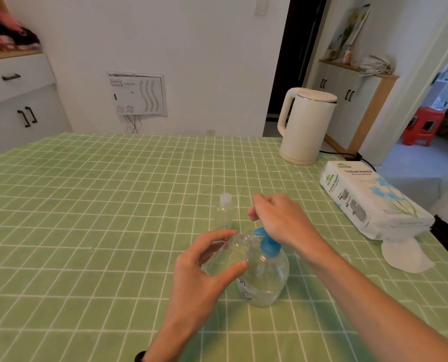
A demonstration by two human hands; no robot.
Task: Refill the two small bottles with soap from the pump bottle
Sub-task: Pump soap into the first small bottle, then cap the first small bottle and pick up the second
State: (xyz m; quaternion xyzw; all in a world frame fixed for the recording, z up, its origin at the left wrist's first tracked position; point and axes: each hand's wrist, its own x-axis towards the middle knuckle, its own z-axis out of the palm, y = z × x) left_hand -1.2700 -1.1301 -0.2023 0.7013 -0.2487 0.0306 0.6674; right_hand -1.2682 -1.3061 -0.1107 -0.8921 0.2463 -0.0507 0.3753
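Centre of the frame, low down: the left hand (204,270) has its thumb and fingers wrapped round a tilted small clear plastic bottle (228,253), gripping its body, with the neck angled up to the right. That neck sits right at the spout of the round clear pump bottle with the blue pump head (268,275), which stands on the green checked tablecloth (100,205) just right of the left hand, touching the small bottle.

Over the top comes the right hand (277,220), heel resting on the blue pump head. Its fingers are curled under, away from the camera, and I cannot tell whether they hold anything.

Just behind the two hands, a capped small clear plastic bottle (225,210) stands upright on the cloth, apart from both.

Upper right, a cream electric kettle (306,124) stands near the far edge. At the right edge lies a white pack of tissue paper (369,199), with a white round pad (405,254) just in front of it.
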